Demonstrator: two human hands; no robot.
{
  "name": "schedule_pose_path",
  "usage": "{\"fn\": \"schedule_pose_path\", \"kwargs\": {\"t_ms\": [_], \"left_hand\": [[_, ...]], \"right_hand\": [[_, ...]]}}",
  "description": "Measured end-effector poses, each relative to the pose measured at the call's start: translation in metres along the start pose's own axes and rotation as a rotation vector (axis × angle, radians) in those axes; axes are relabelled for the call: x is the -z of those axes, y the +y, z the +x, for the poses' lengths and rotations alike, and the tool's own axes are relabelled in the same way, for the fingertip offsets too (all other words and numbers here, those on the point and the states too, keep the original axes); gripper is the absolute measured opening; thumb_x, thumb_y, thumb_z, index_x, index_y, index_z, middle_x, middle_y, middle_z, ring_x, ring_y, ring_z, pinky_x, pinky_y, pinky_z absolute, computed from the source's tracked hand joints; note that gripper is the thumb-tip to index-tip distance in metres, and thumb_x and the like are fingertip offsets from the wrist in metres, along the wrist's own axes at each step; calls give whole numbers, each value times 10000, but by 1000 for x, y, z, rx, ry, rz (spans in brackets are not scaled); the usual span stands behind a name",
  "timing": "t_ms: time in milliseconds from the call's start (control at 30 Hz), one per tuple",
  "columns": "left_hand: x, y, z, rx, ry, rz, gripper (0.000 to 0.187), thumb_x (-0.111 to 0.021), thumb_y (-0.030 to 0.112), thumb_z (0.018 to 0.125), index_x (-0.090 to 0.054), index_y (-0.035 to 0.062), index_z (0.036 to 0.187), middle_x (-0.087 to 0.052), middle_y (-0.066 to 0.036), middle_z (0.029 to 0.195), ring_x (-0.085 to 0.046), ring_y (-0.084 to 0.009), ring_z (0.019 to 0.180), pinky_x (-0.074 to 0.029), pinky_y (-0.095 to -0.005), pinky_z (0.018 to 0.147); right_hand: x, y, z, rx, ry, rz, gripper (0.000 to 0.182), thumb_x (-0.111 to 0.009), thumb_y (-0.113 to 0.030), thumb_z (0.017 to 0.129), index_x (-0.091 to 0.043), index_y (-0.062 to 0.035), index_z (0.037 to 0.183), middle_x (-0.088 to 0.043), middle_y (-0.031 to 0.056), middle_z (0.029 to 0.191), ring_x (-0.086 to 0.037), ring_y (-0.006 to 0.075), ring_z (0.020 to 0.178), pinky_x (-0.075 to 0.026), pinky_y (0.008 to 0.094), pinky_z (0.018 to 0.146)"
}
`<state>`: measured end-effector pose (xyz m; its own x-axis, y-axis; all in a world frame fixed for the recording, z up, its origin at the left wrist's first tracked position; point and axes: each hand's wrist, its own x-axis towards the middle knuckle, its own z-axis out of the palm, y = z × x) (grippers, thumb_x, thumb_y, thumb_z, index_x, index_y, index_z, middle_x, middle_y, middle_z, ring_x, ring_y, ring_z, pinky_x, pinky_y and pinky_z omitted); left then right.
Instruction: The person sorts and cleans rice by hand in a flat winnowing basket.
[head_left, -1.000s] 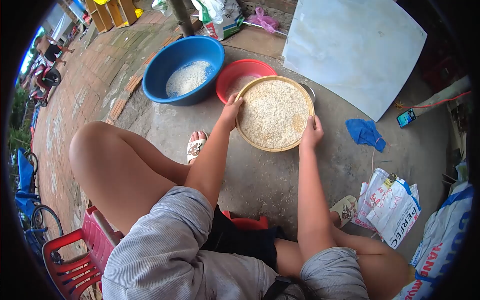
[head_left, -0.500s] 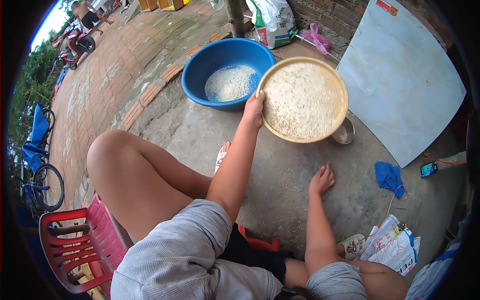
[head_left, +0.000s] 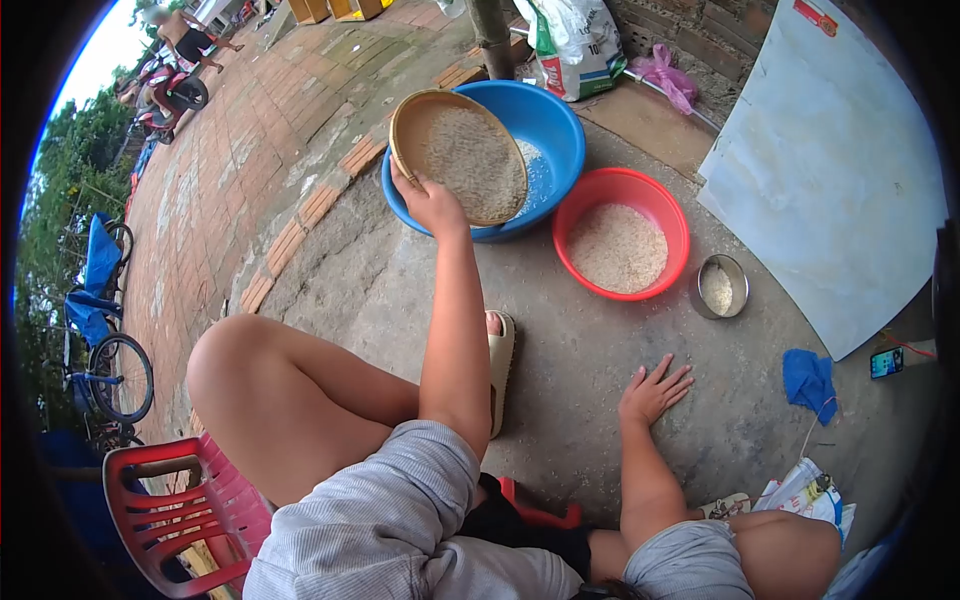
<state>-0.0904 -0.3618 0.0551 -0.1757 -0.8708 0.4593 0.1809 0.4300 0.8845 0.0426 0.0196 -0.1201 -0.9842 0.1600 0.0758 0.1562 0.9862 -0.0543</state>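
My left hand [head_left: 432,203] grips the near rim of a round tan sieve [head_left: 465,160], which holds grain and tilts over the blue basin [head_left: 560,130]. White grain lies inside that basin, partly hidden by the sieve. My right hand [head_left: 655,394] rests on the concrete floor with its fingers spread, holding nothing. Beyond it stand a red basin [head_left: 680,235] with pale grain inside and a small metal bowl [head_left: 738,290] with a little grain.
Around me are a large pale board [head_left: 830,170], a blue cloth [head_left: 808,382], a phone [head_left: 886,363], a red plastic chair [head_left: 190,500], white sacks [head_left: 580,45] and a post [head_left: 490,40]. A person [head_left: 186,36] is far off by a motorbike.
The sieve has moved left in my left hand, from beside the blue basin to over it. The red basin has come into sight. My right hand's fingers are spread wider.
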Motion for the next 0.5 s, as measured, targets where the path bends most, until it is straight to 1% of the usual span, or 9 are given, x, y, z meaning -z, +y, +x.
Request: {"fn": "schedule_pose_path", "kwargs": {"t_ms": [33, 100, 133, 200, 233, 333, 400, 467, 500], "left_hand": [[-2, -3, 2, 3, -5, 5, 374, -363, 33, 949, -374, 33, 1324, -498, -97, 1239, -507, -191, 1104, -403, -300, 920], [-6, 1, 7, -199, 22, -27, 430, -431, 36, 910, -427, 121, 1332, -574, -96, 1151, -568, -220, 1041, -434, -322, 885], [-5, 4, 6, -195, 22, -24, 430, -431, 36, 910, -427, 121, 1332, -574, -96, 1151, -568, -220, 1041, -434, -322, 885], [-1, 25, 4, -357, -141, 364, 515, -478, -25, 833, -501, 214, 1288, -599, -54, 1043, -605, -212, 918, -477, -317, 774], [-3, 29, 5, -492, -140, 449, 576, -497, -57, 773, -547, 267, 1246, -606, -34, 936, -612, -210, 812, -488, -323, 678], [-6, 37, 3, -540, -204, 492, 578, -487, -73, 773, -565, 274, 1228, -622, -31, 921, -619, -212, 791, -492, -323, 671], [-9, 40, 0, -549, -153, 444, 579, -484, -88, 758, -579, 255, 1215, -632, -39, 912, -621, -215, 785, -494, -328, 679], [-6, 45, -1, -589, -124, 419, 512, -460, -98, 781, -576, 155, 1211, -635, -72, 1037, -615, -245, 916, -483, -330, 785], [-5, 48, 0, -600, -144, 396, 517, -449, -119, 784, -564, 133, 1220, -628, -80, 1087, -613, -251, 943, -483, -335, 807]], "right_hand": [[-1, 0, 0, -2, 10, 1, 611, -437, -341, 914, -212, -97, 1426, -77, 262, 1475, -95, 480, 1341, -111, 531, 1089], [-1, 0, 1, -4, 17, -2, 611, -441, -338, 912, -214, -100, 1426, -82, 253, 1478, -100, 477, 1342, -115, 531, 1089], [-1, -1, 1, -8, 27, 2, 609, -445, -335, 910, -216, -104, 1426, -87, 244, 1481, -100, 475, 1343, -118, 531, 1089], [-1, -2, 2, -7, 36, 4, 608, -448, -331, 909, -219, -108, 1426, -92, 234, 1483, -101, 472, 1344, -122, 530, 1089], [-1, -2, 2, -7, 38, 2, 607, -451, -329, 908, -220, -111, 1426, -96, 229, 1484, -101, 471, 1344, -123, 530, 1089], [-1, -2, 2, -6, 37, 0, 614, -459, -326, 900, -223, -109, 1424, -90, 227, 1486, -94, 466, 1349, -116, 528, 1092], [-1, -2, 2, -6, 34, 1, 622, -465, -326, 894, -224, -105, 1422, -81, 229, 1487, -86, 462, 1352, -106, 526, 1096], [-1, -2, 2, -7, 35, 3, 621, -461, -325, 895, -221, -104, 1424, -82, 229, 1486, -89, 462, 1352, -107, 525, 1095], [-1, -2, 2, -7, 34, 0, 621, -461, -325, 895, -221, -104, 1424, -82, 229, 1486, -89, 462, 1352, -107, 525, 1095]]}}
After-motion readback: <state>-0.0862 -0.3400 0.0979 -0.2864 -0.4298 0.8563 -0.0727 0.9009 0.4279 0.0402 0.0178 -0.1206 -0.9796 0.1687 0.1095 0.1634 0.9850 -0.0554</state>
